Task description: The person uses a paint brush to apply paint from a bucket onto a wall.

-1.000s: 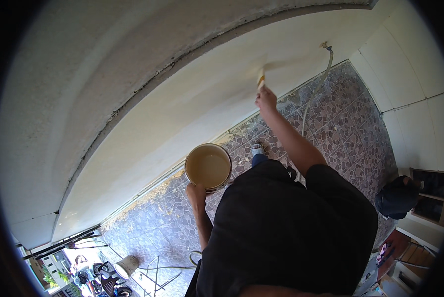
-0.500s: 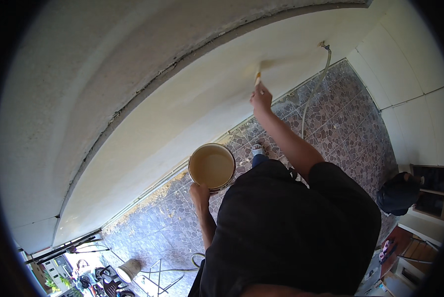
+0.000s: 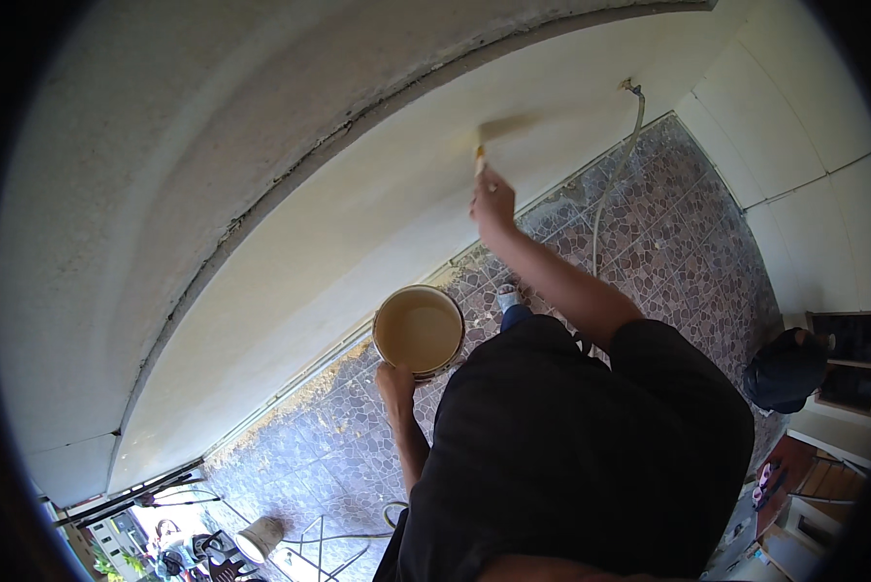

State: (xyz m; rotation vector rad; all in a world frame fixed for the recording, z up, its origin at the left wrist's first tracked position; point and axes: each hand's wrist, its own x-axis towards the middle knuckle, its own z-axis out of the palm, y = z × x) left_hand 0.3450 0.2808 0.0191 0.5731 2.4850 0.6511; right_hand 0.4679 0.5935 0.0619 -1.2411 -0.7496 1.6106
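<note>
Long cream-painted wall (image 3: pixel 290 281), bowed by the lens, with a brown-and-grey stone-patterned tile floor (image 3: pixel 668 209) along its foot; from my remote post I see the bare right hand (image 3: pixel 494 201) wrapped round the pale handle of a slim paintbrush (image 3: pixel 480 155), bristle end up at the wall, apparently touching; the bare left hand (image 3: pixel 394 388) grips the near rim of a round, tan-lined bucket (image 3: pixel 419 291) of smooth tan liquid (image 3: pixel 426 335), its fingers partly hidden, bucket between wall and body.

Technique, my judgement: I would press lightly and evenly, overlap each stroke on the wet edge, load only the bristle tips and wipe excess on the rim; the bucket is best held level, near the brush.

Count: hands, two; paintbrush, one; held bucket, one; whitish floor pail (image 3: pixel 259 539), one; wall tap (image 3: pixel 631 86), one; pale flexible hose (image 3: pixel 640 118) at it, one.
</note>
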